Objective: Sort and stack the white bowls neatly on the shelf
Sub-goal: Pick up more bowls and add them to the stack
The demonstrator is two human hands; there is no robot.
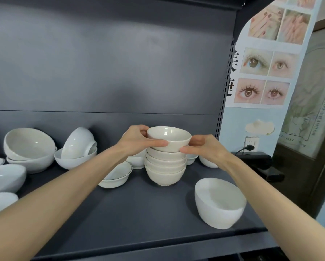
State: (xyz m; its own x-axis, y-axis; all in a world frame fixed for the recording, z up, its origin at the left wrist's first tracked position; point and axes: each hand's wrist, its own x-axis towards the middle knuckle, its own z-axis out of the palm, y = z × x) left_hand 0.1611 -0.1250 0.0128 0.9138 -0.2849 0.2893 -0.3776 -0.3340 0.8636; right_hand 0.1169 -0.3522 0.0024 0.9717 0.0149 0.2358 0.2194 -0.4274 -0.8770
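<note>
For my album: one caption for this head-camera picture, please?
Left hand and right hand hold the top bowl on a stack of cream bowls on the dark shelf.

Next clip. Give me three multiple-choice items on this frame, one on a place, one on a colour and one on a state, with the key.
1. Where does the shallow white bowl with a thin dark rim line stand?
A) left of the stack of cream ceramic bowls
B) on top of that stack
C) off the shelf

2. What colour is the metal shelf?
A) white
B) dark grey
C) red

3. What holds the stack's top cream bowl?
A) nothing
B) one hand alone
C) both hands

Key:
1 A, it sits on the shelf by the stack's left side.
2 B, the shelf's surfaces are dark grey.
3 C, the left hand and right hand grip its sides.
</note>
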